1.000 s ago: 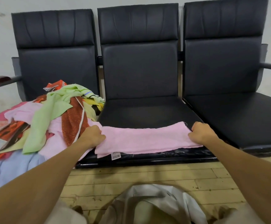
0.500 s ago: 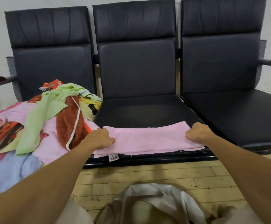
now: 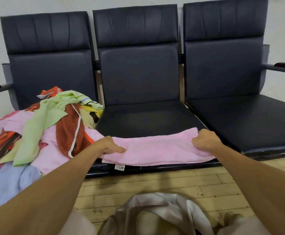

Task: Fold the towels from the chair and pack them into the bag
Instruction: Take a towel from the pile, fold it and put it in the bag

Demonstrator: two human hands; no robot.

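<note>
Pink towel (image 3: 157,150), strip on middle seat (image 3: 148,119): ends were gripped by left hand (image 3: 110,145) and right hand (image 3: 205,139), fingers curled round cloth; hands were brought closer; cross-fold judged begun

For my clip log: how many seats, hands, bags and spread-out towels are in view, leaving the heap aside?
seats: 3, left seat, middle seat, right seat
hands: 2, left hand, right hand
bag: 1
spread towel: 1
Total: 7

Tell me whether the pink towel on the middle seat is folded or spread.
Folded, it seems: the pink towel lies as a narrow, layered strip; left hand and right hand grip its ends.
</note>
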